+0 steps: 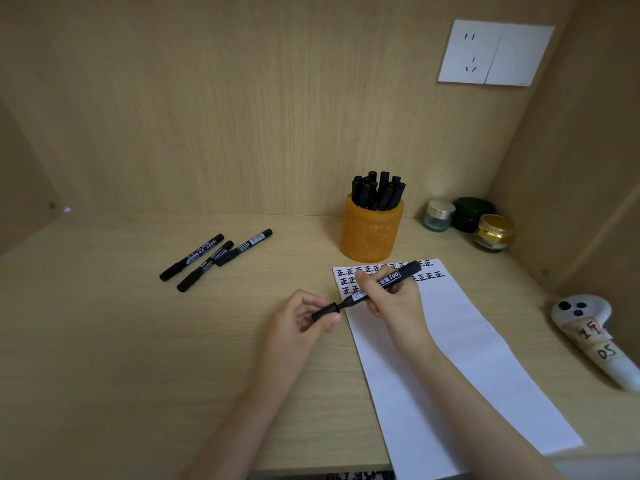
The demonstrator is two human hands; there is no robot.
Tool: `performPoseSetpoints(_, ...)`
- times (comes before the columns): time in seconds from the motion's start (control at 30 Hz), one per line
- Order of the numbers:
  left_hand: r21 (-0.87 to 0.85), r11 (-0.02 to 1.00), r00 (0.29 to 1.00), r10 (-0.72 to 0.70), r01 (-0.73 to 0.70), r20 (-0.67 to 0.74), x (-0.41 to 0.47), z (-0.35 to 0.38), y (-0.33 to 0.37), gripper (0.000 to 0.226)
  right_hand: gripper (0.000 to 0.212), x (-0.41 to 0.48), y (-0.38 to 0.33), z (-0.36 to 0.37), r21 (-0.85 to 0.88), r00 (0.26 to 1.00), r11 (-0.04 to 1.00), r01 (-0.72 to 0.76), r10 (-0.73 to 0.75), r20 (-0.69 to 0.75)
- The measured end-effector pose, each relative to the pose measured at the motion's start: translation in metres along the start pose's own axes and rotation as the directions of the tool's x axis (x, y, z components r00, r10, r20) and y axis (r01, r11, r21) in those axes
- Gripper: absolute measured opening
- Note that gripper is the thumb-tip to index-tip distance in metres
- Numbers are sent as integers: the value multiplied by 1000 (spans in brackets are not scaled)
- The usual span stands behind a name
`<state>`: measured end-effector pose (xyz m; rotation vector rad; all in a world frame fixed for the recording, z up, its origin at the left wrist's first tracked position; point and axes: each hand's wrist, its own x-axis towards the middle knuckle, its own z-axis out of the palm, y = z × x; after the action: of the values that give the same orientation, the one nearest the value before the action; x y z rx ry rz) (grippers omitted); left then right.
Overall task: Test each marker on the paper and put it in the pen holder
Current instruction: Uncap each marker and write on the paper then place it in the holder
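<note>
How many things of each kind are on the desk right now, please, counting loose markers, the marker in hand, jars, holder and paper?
Loose markers lying on the desk: 3
Marker in hand: 1
Small jars: 3
Pen holder: 1 (the markers inside overlap too much to count)
Paper: 1
Total: 9

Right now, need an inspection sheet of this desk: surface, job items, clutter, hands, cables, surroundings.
Surface: wooden desk, inside a wooden alcove.
Job's things: paper with rows of marks at its far end; three markers lying left; orange pen holder full of markers.
Clutter: three small jars at back right; white controller at right edge.
Hands: left hand has a grip on the cap; right hand on the marker barrel.
Cables: nothing seen.
Surroundings: wall socket plate.
</note>
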<state>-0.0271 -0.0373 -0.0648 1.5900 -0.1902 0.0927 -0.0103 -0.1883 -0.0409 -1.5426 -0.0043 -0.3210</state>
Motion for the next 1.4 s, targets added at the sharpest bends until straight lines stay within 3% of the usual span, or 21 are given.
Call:
performPoseSetpoints(0.63,-38,999,999,33,-34,-40,-2,0,-1,15,37,-8,5,20,67,997,998,-2,-3,73)
performPoseSetpoints(0.73,-33,998,997,42,-45,-71,-3,-2,2,13,43,-9,1,19,-3,990,998,-56,56,131)
performPoseSetpoints(0.87,32,998,994,61,-58,-89,-4,-3,6,10,55,-14,-7,11,-221,980,967,-128,157,122)
performPoseSetpoints(0.93,61,997,991,60,-53,-123,-5,-4,8,9,55,-16,-6,5,-245,997,968,-52,63,38)
performPoseSetpoints(1.0,81,995,985,64,-52,-162,-5,-6,11,8,46,-16,-4,-3,-274,993,955,113,-117,3)
performPoseSetpoints(1.1,139,989,979,84,-59,-184,-3,-7,16,9,15,-11,-3,-10,-449,901,782,432,-403,163)
performPoseSetpoints(1.17,155,985,976,102,-73,-191,0,-5,20,8,21,-7,0,-13,-506,842,673,540,-435,319)
performPoseSetpoints(1.23,159,983,974,123,-93,-191,1,0,25,7,20,-5,2,-11,-529,820,628,571,-415,393)
performPoseSetpoints(1.4,96,988,979,132,-118,-156,7,4,31,8,11,4,1,-8,-499,833,668,552,-415,366)
